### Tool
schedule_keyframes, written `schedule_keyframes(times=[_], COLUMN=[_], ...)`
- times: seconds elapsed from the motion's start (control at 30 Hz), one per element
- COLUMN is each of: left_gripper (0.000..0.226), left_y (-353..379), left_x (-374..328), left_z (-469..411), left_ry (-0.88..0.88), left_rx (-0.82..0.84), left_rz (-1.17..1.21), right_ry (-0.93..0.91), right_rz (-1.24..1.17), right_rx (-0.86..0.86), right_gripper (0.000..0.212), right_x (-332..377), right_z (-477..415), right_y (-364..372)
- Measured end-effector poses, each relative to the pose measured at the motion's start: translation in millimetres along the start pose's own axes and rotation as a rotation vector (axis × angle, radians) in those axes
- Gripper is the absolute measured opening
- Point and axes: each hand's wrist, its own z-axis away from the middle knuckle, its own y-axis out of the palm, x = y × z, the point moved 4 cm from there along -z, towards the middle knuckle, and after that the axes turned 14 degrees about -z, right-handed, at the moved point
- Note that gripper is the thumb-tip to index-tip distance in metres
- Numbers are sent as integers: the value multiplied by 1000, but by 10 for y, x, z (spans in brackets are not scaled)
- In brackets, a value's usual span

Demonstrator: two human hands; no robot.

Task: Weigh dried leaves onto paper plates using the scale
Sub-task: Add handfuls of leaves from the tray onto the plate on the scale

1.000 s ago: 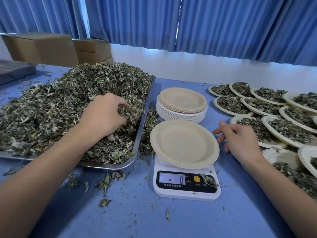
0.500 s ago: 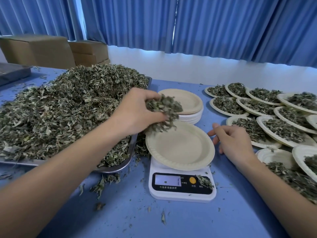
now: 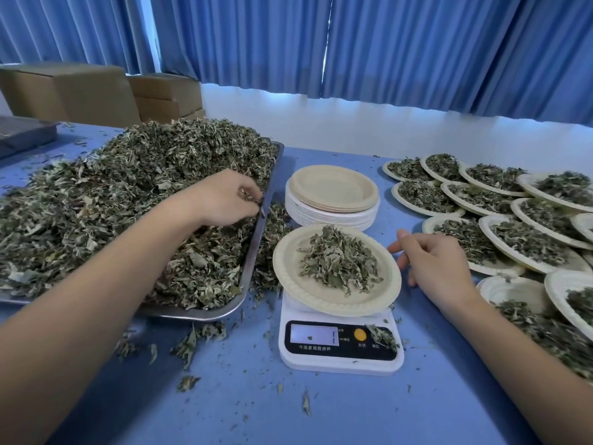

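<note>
Head view: at centre, a paper plate (image 3: 288,268) sits on the scale (image 3: 340,354) with a small mound of leaves (image 3: 337,258) on it. Left of centre, the left hand (image 3: 224,200) curls its fingers into the dried leaves (image 3: 96,203) at the right edge of the tray (image 3: 199,313), pinching a few. The right hand (image 3: 433,261) rests relaxed on the tabletop (image 3: 321,412) just beside the plate, holding nothing.

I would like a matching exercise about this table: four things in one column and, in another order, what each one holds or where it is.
Things
1 metal tray
2 plate stack
3 single plate on the scale
4 right hand

States
a behind the scale, top plate empty
b beside the scale, holding nothing
c heaped with loose leaves
d carrying one small pile of leaves

Pairs: 1-c, 2-a, 3-d, 4-b
</note>
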Motion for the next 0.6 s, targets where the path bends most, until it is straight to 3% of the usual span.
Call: schedule_keyframes(times=[0.13,0.27,0.6], left_gripper=[60,46,30], left_y=[275,273,268], left_x=[295,244,266], left_z=[8,25,65], left_ry=[-86,-124,-237], left_rx=[186,29,-99], left_rz=[-227,-246,-227], right_ry=[-3,-15,-25], right_rz=[16,16,24], right_rx=[-3,-5,-1], right_gripper=[42,43,44], right_x=[-1,4,-3], right_z=[2,-2,-12], right_y=[6,-3,-2])
